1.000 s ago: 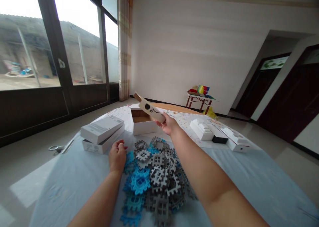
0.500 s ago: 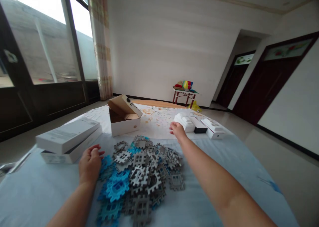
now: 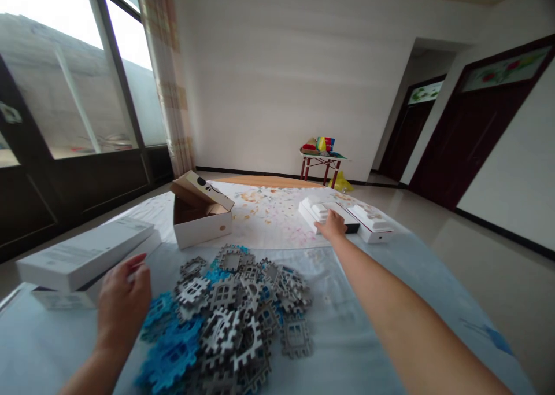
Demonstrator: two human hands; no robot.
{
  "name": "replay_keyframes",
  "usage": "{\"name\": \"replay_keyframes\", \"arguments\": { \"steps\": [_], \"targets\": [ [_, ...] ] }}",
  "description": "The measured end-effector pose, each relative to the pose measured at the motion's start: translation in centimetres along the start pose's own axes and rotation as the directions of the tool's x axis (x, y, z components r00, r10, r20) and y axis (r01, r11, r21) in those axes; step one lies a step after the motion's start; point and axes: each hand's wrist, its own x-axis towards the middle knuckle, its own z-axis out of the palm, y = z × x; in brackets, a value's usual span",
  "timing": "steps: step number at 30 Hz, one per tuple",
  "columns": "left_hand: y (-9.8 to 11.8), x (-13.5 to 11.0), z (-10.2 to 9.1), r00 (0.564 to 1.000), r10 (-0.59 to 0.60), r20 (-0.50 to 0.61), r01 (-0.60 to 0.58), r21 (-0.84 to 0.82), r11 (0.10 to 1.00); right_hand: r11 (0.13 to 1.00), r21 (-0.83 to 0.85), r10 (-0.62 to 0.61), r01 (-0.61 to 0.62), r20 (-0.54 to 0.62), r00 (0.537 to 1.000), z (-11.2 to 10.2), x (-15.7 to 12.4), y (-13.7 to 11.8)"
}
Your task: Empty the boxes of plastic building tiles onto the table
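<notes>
Nearest, had blue & gray notched pcs (image 3: 234, 320) heaped on tbl (image 3: 332, 325). Held L hand (image 3: 125, 291) btwn heap & two stacked white boxes (image 3: 87, 253), w/ fingers loosely curled around nothing visible; couldn't see into stack. Left tan card piece (image 3: 208, 192), held approx 1 s ago, tilted across brown-lined open box (image 3: 202, 233); couldn't see bottom. Since moved R hand (image 3: 333, 224) to white box (image 3: 307, 217) w/ molded insert (image 3: 317, 210) & black-sided box (image 3: 352, 229) beside it, so shifted work there; couldn't tell if pinching or just touching. Farther R, saw similar insert (image 3: 369, 216) atop another white box (image 3: 376, 237).
</notes>
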Motion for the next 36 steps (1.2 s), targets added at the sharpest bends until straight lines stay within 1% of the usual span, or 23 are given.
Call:
{"name": "replay_keyframes", "arguments": {
  "steps": [1, 2, 3, 4, 5, 6, 8, 10, 12, 15, 18, 20, 22, 24, 26, 29, 32, 34, 36],
  "targets": [
    [1.3, 0.6, -0.3, 0.995, 0.083, -0.054, -0.085, -0.039, 0.996, 1.000, -0.012, -0.002, 0.002, 0.008, 1.000, 0.3, 0.4, -0.1],
    [2.8, 1.3, -0.5, 0.980, 0.192, -0.050, -0.195, -0.048, 0.980, 1.000, -0.021, -0.008, 0.008, 0.014, 1.000, 0.5, 0.8, -0.3],
    [4.6, 2.1, -0.5, 0.952, 0.303, -0.041, -0.304, -0.024, 0.952, 1.000, -0.027, -0.014, 0.014, 0.020, 1.000, 0.7, 1.1, -0.4],
    [6.3, 3.2, -0.3, 0.915, 0.403, -0.023, -0.403, 0.016, 0.915, 0.999, -0.032, -0.019, 0.019, 0.028, 0.999, 1.0, 1.4, -0.5],
    [8.1, 4.3, 0.1, 0.877, 0.481, 0.007, -0.481, 0.045, 0.876, 0.999, -0.036, -0.019, 0.020, 0.037, 0.999, 1.2, 1.5, -0.6],
    [9.6, 5.4, 0.6, 0.845, 0.534, 0.033, -0.535, 0.074, 0.842, 0.999, -0.042, -0.016, 0.018, 0.043, 0.999, 1.4, 1.6, -0.7],
    [12.0, 7.8, 2.0, 0.811, 0.575, 0.110, -0.585, 0.141, 0.798, 0.998, -0.059, -0.004, 0.006, 0.037, 0.999, 1.6, 1.5, -0.9],
    [13.1, 9.9, 3.4, 0.774, 0.596, 0.213, -0.632, 0.204, 0.748, 0.997, -0.079, 0.005, -0.004, 0.015, 1.000, 1.8, 1.2, -1.0],
    [13.0, 11.5, 4.6, 0.755, 0.583, 0.300, -0.653, 0.263, 0.711, 0.996, -0.094, 0.005, -0.004, 0.008, 1.000, 1.7, 1.1, -0.9],
    [11.4, 12.5, 5.4, 0.773, 0.523, 0.359, -0.629, 0.327, 0.705, 0.992, -0.125, -0.013, 0.014, 0.008, 1.000, 1.6, 1.1, -0.6],
    [9.4, 11.7, 5.2, 0.806, 0.502, 0.315, -0.590, 0.351, 0.727, 0.988, -0.156, 0.012, -0.013, -0.003, 1.000, 1.6, 1.3, -0.3],
    [8.4, 10.8, 4.8, 0.832, 0.484, 0.269, -0.554, 0.372, 0.745, 0.985, -0.166, 0.045, -0.042, 0.017, 0.999, 1.8, 1.3, -0.3],
    [7.5, 10.2, 4.4, 0.852, 0.457, 0.255, -0.523, 0.385, 0.761, 0.983, -0.177, 0.056, -0.049, 0.032, 0.998, 1.9, 1.3, -0.4],
    [6.7, 9.9, 4.3, 0.856, 0.431, 0.286, -0.514, 0.374, 0.772, 0.981, -0.189, 0.057, -0.051, 0.024, 0.998, 1.8, 1.1, -0.6],
    [6.0, 10.0, 4.4, 0.848, 0.412, 0.334, -0.518, 0.355, 0.778, 0.978, -0.198, 0.068, -0.063, 0.023, 0.997, 1.6, 0.9, -1.1],
    [5.2, 10.5, 4.7, 0.834, 0.399, 0.382, -0.529, 0.344, 0.776, 0.975, -0.212, 0.075, -0.062, 0.055, 0.996, 1.1, 0.1, -1.8],
    [4.8, 10.7, 5.1, 0.834, 0.390, 0.389, -0.525, 0.345, 0.778, 0.976, -0.215, 0.032, -0.011, 0.096, 0.995, 0.4, -1.2, -2.2],
    [4.9, 10.4, 5.1, 0.845, 0.378, 0.378, -0.507, 0.346, 0.789, 0.976, -0.210, -0.023, 0.050, 0.127, 0.992, -0.1, -2.3, -2.0],
    [5.3, 9.9, 4.8, 0.864, 0.369, 0.342, -0.482, 0.351, 0.803, 0.974, -0.194, -0.083, 0.114, 0.161, 0.983, -0.7, -3.5, -1.5]
  ]
}}
